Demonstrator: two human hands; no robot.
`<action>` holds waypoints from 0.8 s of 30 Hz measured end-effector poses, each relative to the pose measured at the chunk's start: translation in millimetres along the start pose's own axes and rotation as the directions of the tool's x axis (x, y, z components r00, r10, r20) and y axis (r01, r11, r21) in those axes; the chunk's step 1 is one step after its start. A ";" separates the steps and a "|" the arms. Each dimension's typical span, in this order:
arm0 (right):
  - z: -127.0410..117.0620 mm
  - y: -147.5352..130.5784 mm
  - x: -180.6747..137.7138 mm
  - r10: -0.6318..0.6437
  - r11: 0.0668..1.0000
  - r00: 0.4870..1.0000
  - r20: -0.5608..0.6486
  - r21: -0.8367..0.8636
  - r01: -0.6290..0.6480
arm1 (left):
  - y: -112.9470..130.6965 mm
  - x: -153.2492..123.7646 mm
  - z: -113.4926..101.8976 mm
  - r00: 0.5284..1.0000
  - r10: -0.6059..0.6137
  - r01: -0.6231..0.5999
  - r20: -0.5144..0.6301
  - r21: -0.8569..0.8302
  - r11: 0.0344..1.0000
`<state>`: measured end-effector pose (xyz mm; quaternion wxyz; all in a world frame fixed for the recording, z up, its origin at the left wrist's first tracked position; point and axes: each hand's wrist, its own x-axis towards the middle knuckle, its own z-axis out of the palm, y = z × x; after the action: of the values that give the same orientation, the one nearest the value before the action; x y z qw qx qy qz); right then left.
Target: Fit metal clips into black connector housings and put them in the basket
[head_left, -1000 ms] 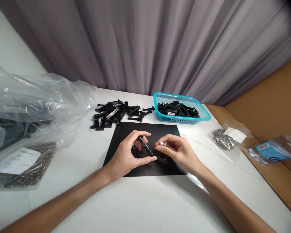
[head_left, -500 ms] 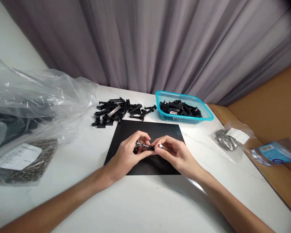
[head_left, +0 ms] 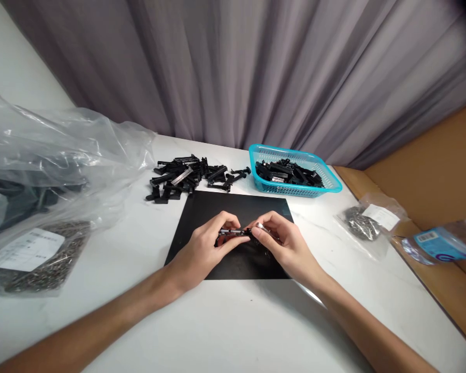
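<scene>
Black and likely plastic, the bar (head_left: 233,232) at the centre of the frame should feel light, stiff and slightly slippery; hold it near its ends; your left hand (head_left: 204,242) pinches it between fingers and thumb; your right hand (head_left: 285,243), at its right end, grips a white-tipped stick (head_left: 260,225); beneath lies a black mat (head_left: 209,203) on a white surface (head_left: 178,326); a grey curtain (head_left: 217,72) fills the top of the frame.

White marbled table (head_left: 233,326): black mat (head_left: 213,203), heap of black parts (head_left: 178,178), blue basket (head_left: 295,191), labelled bag (head_left: 64,259) left, smaller bag (head_left: 359,224) right.
</scene>
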<state>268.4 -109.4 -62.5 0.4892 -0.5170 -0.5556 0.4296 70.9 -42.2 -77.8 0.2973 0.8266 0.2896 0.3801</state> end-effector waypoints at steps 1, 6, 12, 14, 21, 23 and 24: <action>0.2 0.9 0.5 -0.001 1.000 1.000 -0.015 0.003 0.001 | 0.3 -0.1 0.4 1.000 0.005 -0.005 0.012 -0.005 1.000; 0.1 2.3 1.5 -0.037 0.999 0.996 -0.083 -0.020 0.035 | 3.7 -2.1 -0.5 0.994 -0.016 0.019 0.108 -0.019 1.000; 1.4 3.2 -0.6 -0.115 0.988 0.977 -0.180 -0.127 0.093 | 7.7 -3.1 -2.6 0.976 -0.046 0.042 0.211 0.022 0.999; 1.6 4.8 -0.6 -0.147 0.980 0.969 -0.201 -0.165 0.115 | 8.4 -3.0 -3.1 0.966 -0.050 0.046 0.255 0.022 0.999; -3.2 4.5 2.2 -0.189 0.964 0.958 -0.214 -0.228 0.139 | 4.1 -4.1 -4.6 0.916 -0.079 0.091 0.393 -0.012 0.996; -5.0 4.0 3.4 -0.205 0.958 0.961 -0.188 -0.239 0.157 | 0.2 -4.6 -3.4 0.916 -0.085 0.108 0.392 -0.038 0.993; -5.8 4.1 4.0 -0.214 0.953 0.962 -0.170 -0.251 0.167 | -1.8 -4.7 -2.6 0.919 -0.084 0.114 0.385 -0.057 0.992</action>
<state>274.8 -105.2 -65.3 0.5161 -0.5545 -0.5992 0.2589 65.8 -43.5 -79.8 0.3990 0.8568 0.2524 0.2074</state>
